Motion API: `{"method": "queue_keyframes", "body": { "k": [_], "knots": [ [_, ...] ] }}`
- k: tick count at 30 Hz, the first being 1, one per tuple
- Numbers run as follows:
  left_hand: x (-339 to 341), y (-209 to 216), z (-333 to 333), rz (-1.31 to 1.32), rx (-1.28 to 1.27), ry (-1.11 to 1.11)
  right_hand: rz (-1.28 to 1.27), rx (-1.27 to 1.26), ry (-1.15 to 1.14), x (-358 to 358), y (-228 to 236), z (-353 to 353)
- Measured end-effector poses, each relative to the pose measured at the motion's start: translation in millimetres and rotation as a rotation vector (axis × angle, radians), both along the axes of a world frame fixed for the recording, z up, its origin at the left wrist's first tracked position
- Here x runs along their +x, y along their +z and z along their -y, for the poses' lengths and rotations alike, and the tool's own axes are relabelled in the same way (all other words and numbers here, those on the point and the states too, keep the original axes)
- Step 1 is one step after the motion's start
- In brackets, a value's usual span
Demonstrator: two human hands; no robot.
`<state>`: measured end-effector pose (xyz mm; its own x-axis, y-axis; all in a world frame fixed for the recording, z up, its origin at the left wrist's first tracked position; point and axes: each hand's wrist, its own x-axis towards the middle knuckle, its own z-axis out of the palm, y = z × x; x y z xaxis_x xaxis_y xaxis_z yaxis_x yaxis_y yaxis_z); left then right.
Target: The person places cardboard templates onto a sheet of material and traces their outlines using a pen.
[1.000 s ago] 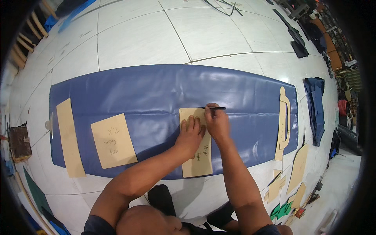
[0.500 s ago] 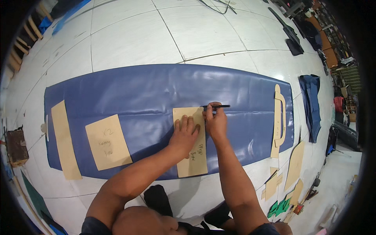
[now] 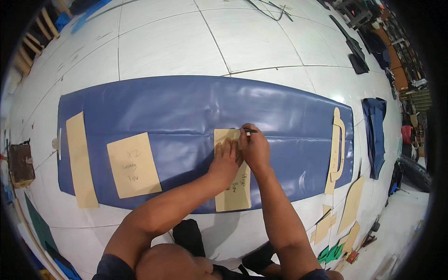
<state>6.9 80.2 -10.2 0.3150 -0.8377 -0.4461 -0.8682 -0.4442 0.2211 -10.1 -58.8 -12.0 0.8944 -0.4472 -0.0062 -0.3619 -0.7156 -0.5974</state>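
A large blue vinyl sheet lies spread on the floor. My left hand rests flat on a tan cardboard template, fingers stretched toward its far end, pressing it against the sheet. My right hand grips a dark pen by the template's far right corner; the pen's tip is hidden by the fingers. To the left on the sheet lie a squarish template with handwriting and a long narrow one. At the sheet's right end is a slim template with a handle-shaped loop.
White floor tiles surround the sheet. Folded dark blue material lies to the right. More cardboard pieces and green scraps are at the lower right. A brown box sits at the far left.
The pen has swung from lying crosswise to a steeper angle, and my right hand has closed in on the template's edge. The whole view has shifted slightly; my left hand stays on the template.
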Motion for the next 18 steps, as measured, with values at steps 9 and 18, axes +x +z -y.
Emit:
{"method": "queue_keyframes", "body": {
  "k": [9,18],
  "knots": [
    [-13,-72,-10,-0.108,-0.173,0.187,0.025,0.086,0.138,28,-4,-40],
    [2,-5,-4,-0.249,-0.095,0.215,-0.017,0.101,0.160,22,-8,-29]
  ]
}}
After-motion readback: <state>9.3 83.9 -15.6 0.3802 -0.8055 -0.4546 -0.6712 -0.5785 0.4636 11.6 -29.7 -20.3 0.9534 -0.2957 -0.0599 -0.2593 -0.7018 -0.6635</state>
